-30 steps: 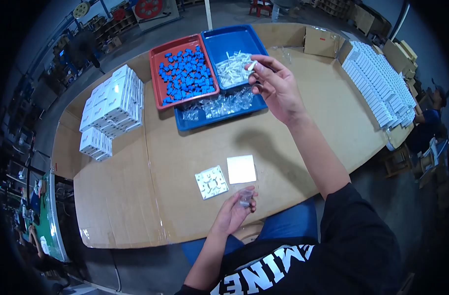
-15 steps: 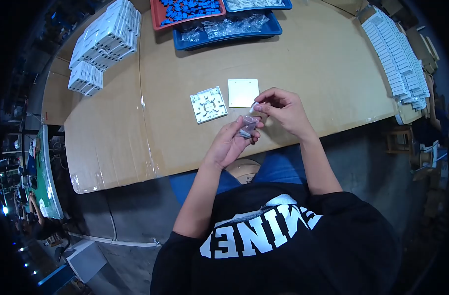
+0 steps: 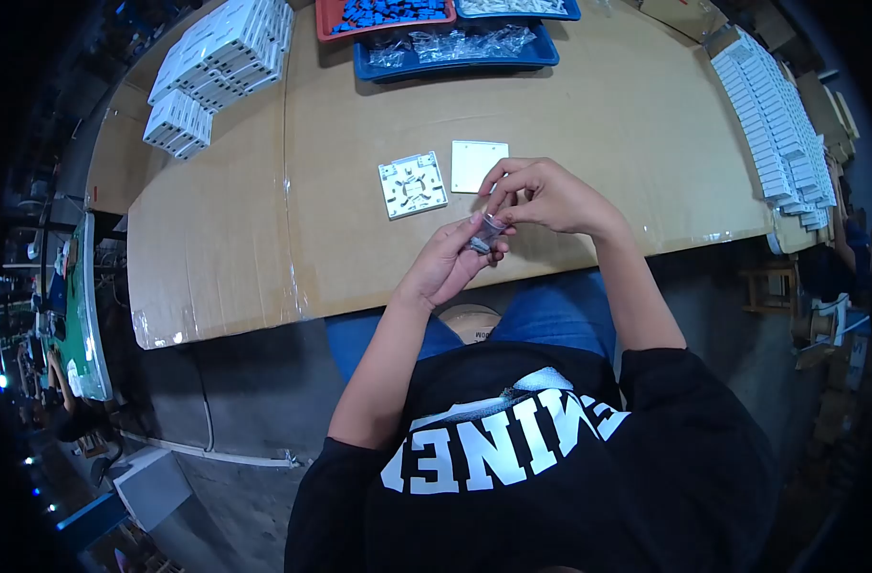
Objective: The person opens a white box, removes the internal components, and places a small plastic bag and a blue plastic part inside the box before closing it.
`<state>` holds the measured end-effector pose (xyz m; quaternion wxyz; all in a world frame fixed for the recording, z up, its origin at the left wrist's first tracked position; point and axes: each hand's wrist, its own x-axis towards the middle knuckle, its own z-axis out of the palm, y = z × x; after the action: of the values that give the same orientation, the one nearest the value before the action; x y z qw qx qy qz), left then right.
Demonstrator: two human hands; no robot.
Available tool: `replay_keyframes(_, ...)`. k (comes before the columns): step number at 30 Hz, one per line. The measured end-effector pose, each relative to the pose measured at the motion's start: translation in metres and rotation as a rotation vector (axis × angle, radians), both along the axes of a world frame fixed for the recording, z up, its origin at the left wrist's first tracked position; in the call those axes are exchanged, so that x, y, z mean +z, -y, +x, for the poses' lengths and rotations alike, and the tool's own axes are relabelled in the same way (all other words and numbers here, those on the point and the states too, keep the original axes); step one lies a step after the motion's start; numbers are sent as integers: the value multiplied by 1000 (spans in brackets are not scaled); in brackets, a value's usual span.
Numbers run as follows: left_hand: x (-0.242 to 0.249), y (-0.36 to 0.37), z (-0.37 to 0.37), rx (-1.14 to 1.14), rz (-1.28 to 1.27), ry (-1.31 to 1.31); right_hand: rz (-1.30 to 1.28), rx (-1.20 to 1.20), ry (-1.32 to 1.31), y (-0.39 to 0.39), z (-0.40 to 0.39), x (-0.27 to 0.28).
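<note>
Clear bag [image 3: 490, 229] Held Between Two Hands Near the Table's Edge

The left hand [image 3: 449, 260], palm up and partly curled, had the small bag pinched between its thumb and fingers. Small greyish contents showed through the plastic, in the part nearest the left fingers; they were too small to make out. The bag lay at the left fingertips, its upper end toward the right hand [image 3: 548, 199]. That hand was bent over the bag from the other side, its thumb and fingers drawn nearly together at the bag's mouth; whether it gripped anything could not be told.

Just beyond the hands, a white square base [image 3: 413, 185] with moulded fittings lay on the cardboard-covered table [image 3: 216, 229], up and to the left of the bag. A flat white plate [image 3: 478, 164] lay beside the base, close to the right fingers. Farther off stood a blue tray [image 3: 455, 70] of clear packets [image 3: 469, 45], with a red tray [image 3: 383, 31] of blue pieces [image 3: 393, 11] behind it.
</note>
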<state>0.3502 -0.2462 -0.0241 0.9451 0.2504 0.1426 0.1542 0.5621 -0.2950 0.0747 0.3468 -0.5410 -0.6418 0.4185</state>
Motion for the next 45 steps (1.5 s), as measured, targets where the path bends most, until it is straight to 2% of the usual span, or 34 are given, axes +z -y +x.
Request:
replay_keyframes(2,1,0,0,-10,20,7,-150,105,13,-2,2,5)
replay_keyframes(3,1,0,0,-8,37,13,-148,98,14,-4,5,3)
replay_keyframes(5,-1,0,-1,-10,20,36,-128,285,40,-7,8,-6)
replay_keyframes(6,0,0,-1,-7,0,58,-125,284,41,-7,8,-9)
replay_keyframes(8,2,1,-1,2,-4,65,-314,295,-150,-8,8,-12)
replay_keyframes(11,-1,0,-1,6,-5,79,-426,305,-116,-7,1,-10)
replay_keyframes(17,-8,-2,0,-5,-36,93,-230,205,-42,-3,1,-2)
replay_keyframes(23,-10,-2,0,18,-41,74,-345,281,81,-6,-5,0)
replay_keyframes(27,-8,-1,1,17,-84,93,-266,224,-3,-9,-2,-1)
replay_keyframes(29,-7,-1,1,16,-93,67,-313,282,-7,-11,-2,-1)
replay_keyframes(30,-3,2,3,87,-123,18,-371,339,-36,-12,-4,-1)
replay_keyframes(31,-2,1,2,57,-47,16,-403,375,3,-14,-5,-5)
replay_keyframes(37,-11,-2,0,-10,-35,109,-231,331,-40,-36,29,-2)
replay_keyframes(39,-9,-2,1,-22,-122,85,-38,131,39,-63,56,7)
replay_keyframes(43,-4,-1,1,-18,-111,74,149,-265,53,-138,118,11)
replay_keyframes(45,-3,0,0,-30,-87,83,299,-425,317,-175,153,8)
